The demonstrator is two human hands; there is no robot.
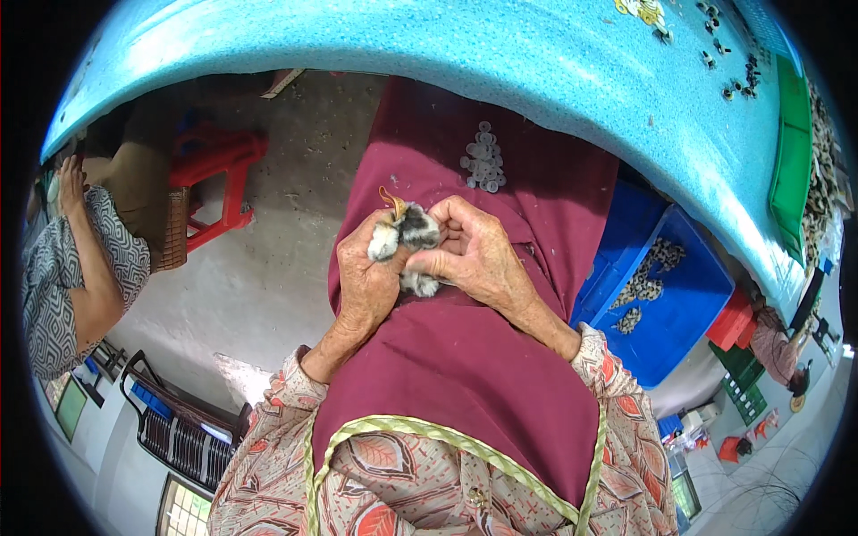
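Over my lap, my left hand (pixel 368 268) is closed around a small black-and-white plush piece (pixel 418 228). An orange-tan strip (pixel 390 202) sticks up from its top, and a white furry tuft shows lower down, below my right thumb. My right hand (pixel 474 255) is curled shut against the plush piece's right side, thumb bent inward; its fingertips are partly hidden. Farther up on the dark red apron (pixel 545 179) lies a heap of small translucent plastic discs (pixel 483 159).
A glossy blue tabletop (pixel 357 45) arches across the far side, with small black parts (pixel 749 82) and a green tray (pixel 789 152) at right. Blue bins (pixel 675 308) at my right hold spotted plush pieces. Leftward are a red stool (pixel 223 174) and another person's arm (pixel 94 268).
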